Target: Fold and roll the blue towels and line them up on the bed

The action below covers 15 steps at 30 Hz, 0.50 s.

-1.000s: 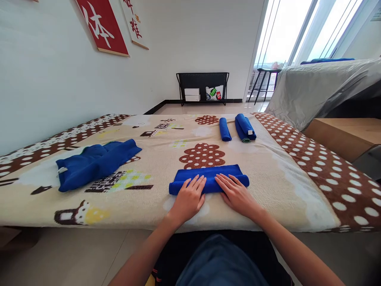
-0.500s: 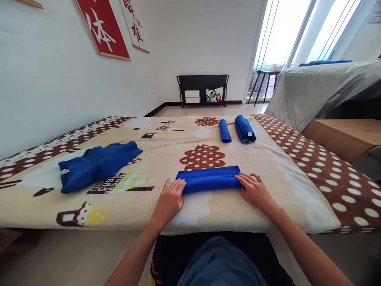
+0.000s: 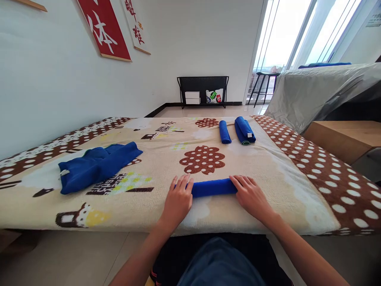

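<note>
A blue towel (image 3: pixel 212 188) lies folded into a narrow strip across the patterned blanket (image 3: pixel 160 216), near its front edge. My left hand (image 3: pixel 178 198) covers the strip's left end, fingers bent over it. At the right end, my right hand (image 3: pixel 249 193) has its fingers over the cloth in the same way. The thumbs and the towel's underside are mostly hidden. Farther back lie a thin blue roll (image 3: pixel 225 132) and a thicker blue roll (image 3: pixel 245 130) with a white tag. To the left is a loosely spread blue towel (image 3: pixel 99 165), its white label showing.
Brown polka-dot borders run along both sides of the blanket. On the right stand a wooden box-like piece (image 3: pixel 348 137) and furniture under a clear plastic cover (image 3: pixel 309 89). A black rack (image 3: pixel 203 84) and a dark stool (image 3: pixel 264 85) stand beyond the far edge.
The towel between my hands has become narrower, its far flap now folded over. My left hand has shifted slightly right and over the towel's end. The other towels have stayed put.
</note>
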Available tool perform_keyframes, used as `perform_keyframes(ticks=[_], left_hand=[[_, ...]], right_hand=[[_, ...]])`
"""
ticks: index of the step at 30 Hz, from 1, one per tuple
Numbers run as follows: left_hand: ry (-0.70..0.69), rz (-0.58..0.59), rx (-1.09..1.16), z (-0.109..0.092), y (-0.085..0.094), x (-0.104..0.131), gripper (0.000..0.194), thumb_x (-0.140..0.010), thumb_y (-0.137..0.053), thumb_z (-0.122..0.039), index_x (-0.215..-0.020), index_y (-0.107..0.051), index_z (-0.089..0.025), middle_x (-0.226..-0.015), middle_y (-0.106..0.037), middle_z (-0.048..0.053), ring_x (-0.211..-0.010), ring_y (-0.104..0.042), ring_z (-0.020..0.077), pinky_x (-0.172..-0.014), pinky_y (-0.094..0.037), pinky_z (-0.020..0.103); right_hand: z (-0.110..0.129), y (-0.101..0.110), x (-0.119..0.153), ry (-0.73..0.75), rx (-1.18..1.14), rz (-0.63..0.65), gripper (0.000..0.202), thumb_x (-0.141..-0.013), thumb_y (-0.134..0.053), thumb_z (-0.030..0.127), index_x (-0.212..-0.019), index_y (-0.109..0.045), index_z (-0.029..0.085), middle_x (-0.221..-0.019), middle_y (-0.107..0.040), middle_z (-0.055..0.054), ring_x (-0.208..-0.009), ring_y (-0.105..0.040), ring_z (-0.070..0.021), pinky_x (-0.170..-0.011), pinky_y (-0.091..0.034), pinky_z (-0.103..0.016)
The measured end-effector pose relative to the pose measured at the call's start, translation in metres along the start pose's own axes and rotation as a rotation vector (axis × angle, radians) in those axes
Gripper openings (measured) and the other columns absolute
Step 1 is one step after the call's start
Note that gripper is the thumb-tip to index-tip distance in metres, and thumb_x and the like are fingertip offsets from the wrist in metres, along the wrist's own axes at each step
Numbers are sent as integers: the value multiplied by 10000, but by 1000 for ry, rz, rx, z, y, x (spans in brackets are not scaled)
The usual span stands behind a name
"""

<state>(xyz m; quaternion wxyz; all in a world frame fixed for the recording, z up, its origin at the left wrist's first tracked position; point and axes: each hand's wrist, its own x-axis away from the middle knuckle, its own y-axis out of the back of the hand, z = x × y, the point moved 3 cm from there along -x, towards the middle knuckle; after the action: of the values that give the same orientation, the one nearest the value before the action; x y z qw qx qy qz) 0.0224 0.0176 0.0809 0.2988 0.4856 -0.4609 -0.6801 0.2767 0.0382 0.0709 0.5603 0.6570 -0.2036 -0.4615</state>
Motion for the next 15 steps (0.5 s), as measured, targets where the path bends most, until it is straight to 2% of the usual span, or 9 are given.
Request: perform_keyframes(ticks=[3,6,8,12,15], left_hand=[[-120,40,107,-28,-17,-12,514,-939,-405,-217,-1448,-435,-146,-1488,-488,134,-1392,-427,270,-1176,-295,481],[-117,55,141,-28,-29,-14,529,-987,-391,-329,-1488,-375,-159,-1522,-445,132,-1419,-383,273,-1185,-252,501],[-81,62,139,-11,-31,-9,523,-997,-389,-356,-1490,-372,-181,-1503,-470,126,-1396,-409,278,-1174,-252,504],[-35,84,137,35,-28,8,516,-997,-402,-424,-1454,-410,-184,-1433,-539,140,-1315,-491,285,-1136,-282,505],[-47,107,143,55,-27,13,485,-987,-432,-455,-1398,-462,-198,-1384,-582,129,-1276,-526,278,-1134,-260,517]], right_hand=[[29,-14,-16,150,-63,-7,536,-939,-419,157,-1474,-414,160,-1494,-457,-117,-1377,-404,-261,-1136,-314,-434],[35,-26,-23,217,-132,5,538,-973,-418,214,-1508,-364,178,-1542,-398,-95,-1436,-341,-233,-1174,-278,-437],[21,-29,-20,176,-149,2,535,-987,-409,231,-1516,-347,190,-1539,-406,-87,-1429,-359,-218,-1178,-275,-437],[-24,-30,-3,48,-121,6,517,-995,-440,317,-1496,-380,202,-1499,-462,-97,-1385,-424,-231,-1164,-286,-458],[-47,-30,4,21,-106,17,521,-988,-478,380,-1473,-412,202,-1469,-496,-108,-1361,-453,-247,-1133,-324,-469]])
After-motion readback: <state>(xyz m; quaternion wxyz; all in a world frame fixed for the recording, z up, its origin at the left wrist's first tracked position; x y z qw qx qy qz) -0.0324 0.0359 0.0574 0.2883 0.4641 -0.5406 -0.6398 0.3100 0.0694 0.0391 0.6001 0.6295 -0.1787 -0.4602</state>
